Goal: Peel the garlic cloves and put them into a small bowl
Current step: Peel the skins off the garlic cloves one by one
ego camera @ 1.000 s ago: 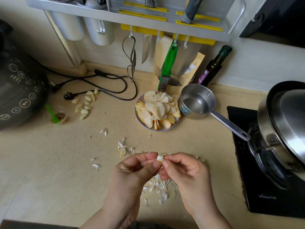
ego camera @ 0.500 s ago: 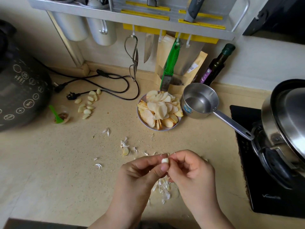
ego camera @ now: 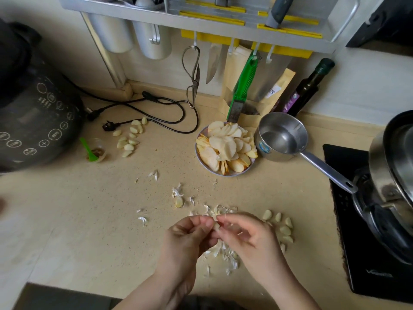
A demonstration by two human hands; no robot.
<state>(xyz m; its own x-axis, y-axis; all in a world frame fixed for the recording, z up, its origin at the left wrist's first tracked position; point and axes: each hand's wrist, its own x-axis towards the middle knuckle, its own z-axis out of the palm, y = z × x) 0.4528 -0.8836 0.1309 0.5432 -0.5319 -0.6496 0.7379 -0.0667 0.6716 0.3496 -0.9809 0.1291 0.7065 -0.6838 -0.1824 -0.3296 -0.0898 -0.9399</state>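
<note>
My left hand (ego camera: 186, 237) and my right hand (ego camera: 250, 239) meet over the near counter and pinch one small garlic clove (ego camera: 215, 226) between their fingertips. Torn white garlic skins (ego camera: 223, 253) lie scattered under and around my hands. A group of several cloves (ego camera: 282, 227) lies just right of my right hand. Another pile of cloves (ego camera: 130, 137) lies far left by the black plug. A small steel saucepan (ego camera: 280, 136) with a long handle stands behind, right of centre.
A plate of sliced apple (ego camera: 225, 151) sits mid-counter. A dark cooker (ego camera: 33, 121) fills the left, with a small cup and green spoon (ego camera: 95, 151) beside it. A black cable (ego camera: 156, 113) runs along the back. A black hob with steel pot (ego camera: 388, 198) is right.
My hands have stayed together on the clove, turning it slightly. The view has shifted, and the cloves to the right of my right hand have come into sight.
</note>
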